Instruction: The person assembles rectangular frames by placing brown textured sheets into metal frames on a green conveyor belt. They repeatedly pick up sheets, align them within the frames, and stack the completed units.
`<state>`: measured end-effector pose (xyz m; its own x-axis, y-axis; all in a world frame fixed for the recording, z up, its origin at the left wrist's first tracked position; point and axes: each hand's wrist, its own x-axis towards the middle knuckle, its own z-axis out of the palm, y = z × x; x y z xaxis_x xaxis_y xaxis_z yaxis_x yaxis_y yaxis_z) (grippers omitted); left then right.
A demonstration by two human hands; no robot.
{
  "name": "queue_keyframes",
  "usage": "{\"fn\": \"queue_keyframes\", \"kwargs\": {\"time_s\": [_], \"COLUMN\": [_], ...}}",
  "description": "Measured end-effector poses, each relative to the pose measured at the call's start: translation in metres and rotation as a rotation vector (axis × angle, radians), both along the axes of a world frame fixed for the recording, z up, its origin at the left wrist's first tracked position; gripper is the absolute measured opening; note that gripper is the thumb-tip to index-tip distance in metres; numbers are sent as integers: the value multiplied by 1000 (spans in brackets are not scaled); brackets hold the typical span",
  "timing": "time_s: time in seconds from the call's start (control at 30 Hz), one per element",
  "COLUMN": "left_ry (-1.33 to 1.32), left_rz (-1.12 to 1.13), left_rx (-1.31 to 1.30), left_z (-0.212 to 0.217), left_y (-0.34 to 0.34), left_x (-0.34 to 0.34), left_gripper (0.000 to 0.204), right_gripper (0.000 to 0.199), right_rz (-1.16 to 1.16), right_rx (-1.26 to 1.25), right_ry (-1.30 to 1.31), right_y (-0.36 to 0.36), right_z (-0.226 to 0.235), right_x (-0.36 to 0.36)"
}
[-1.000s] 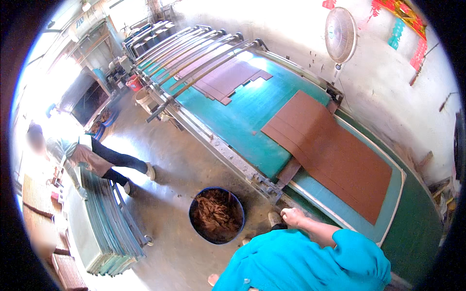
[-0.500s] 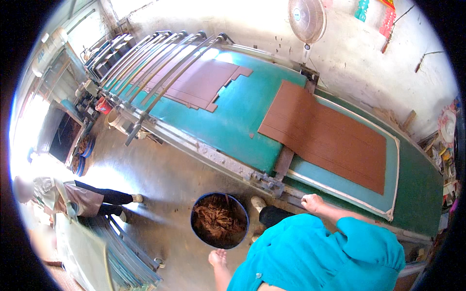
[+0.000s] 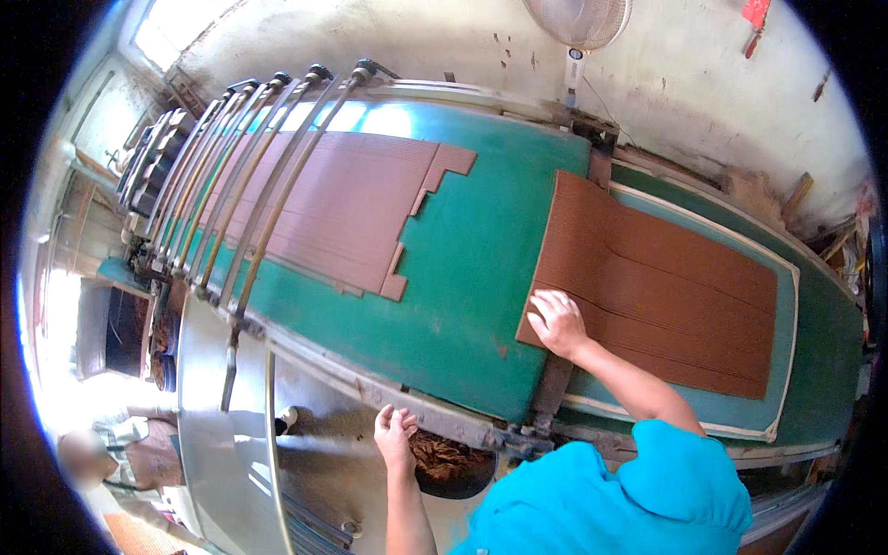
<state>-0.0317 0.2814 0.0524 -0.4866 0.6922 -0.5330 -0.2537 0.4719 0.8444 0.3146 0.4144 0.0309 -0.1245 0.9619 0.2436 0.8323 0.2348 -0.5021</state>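
A ridged brown sheet [image 3: 684, 305] lies mostly on a pale blue framed board [image 3: 788, 342]; its left end reaches onto the green conveyor belt [image 3: 462, 305]. My right hand [image 3: 558, 324] rests on the sheet near its left edge, fingers laid over the surface and not gripping. Beside the belt's front rail, my left hand [image 3: 396, 433] is raised with loosely bent, parted fingers and holds nothing. Farther left on the belt, a second brown sheet [image 3: 333, 203] with a stepped right edge lies partly under a row of rods [image 3: 287, 185].
A round tub [image 3: 453, 467] of brown scraps stands on the floor below the front rail. At lower left a person [image 3: 139, 453] stands by a large pale framed panel [image 3: 217, 370]. A fan [image 3: 583, 23] stands behind the belt, against the wall.
My right hand has moved up onto the brown sheet, and my left hand has risen toward the rail. The stepped sheet lies farther out from the rods. The panel by the person has swung upright.
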Motion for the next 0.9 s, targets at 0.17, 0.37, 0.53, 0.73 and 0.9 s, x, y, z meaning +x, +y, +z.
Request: {"fn": "queue_keyframes", "kwargs": {"time_s": [0.17,0.37,0.53,0.73,0.9], "left_ry": [-144,-561,-637,-635,-646], "left_rz": [-149,-76,-143,-162,-177], "left_rx": [-31,-120,-177,-191,-210], "left_z": [5,-30,-36,-41,-41], "left_y": [127,184,187,177,180], "left_x": [42,31,30,41,47], "left_gripper": [49,68,65,66,68], "right_gripper": [46,52,59,38,56], "right_rz": [-51,-160,-411,213,137], "right_rx": [101,38,-285,291,338], "right_ry": [-84,-254,-239,-283,-243], "right_y": [153,367,422,267,270], "right_z": [-24,-35,-29,-64,-44], "right_x": [-27,-52,-51,-70,-70]}}
